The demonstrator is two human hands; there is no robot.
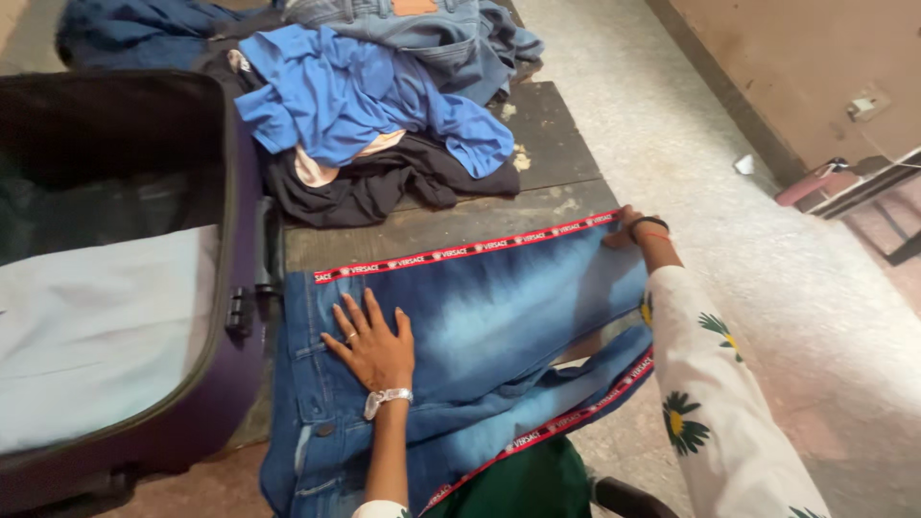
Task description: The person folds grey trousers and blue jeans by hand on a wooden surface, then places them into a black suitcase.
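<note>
You are pressing your left hand [372,347] flat, fingers spread, on the faded jeans [480,336] beside the open purple suitcase [216,384] — your right hand [622,228] is pinching the far leg end, which could slip off the table's [537,144] edge.

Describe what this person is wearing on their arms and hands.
The left hand has a ring on one finger and a white band at the wrist. The right hand is mostly hidden at the far edge of the jeans; its wrist carries a dark bangle and a thin red thread. Both arms wear white sleeves printed with dark-petalled, yellow-centred flowers; only the left cuff shows.
</note>
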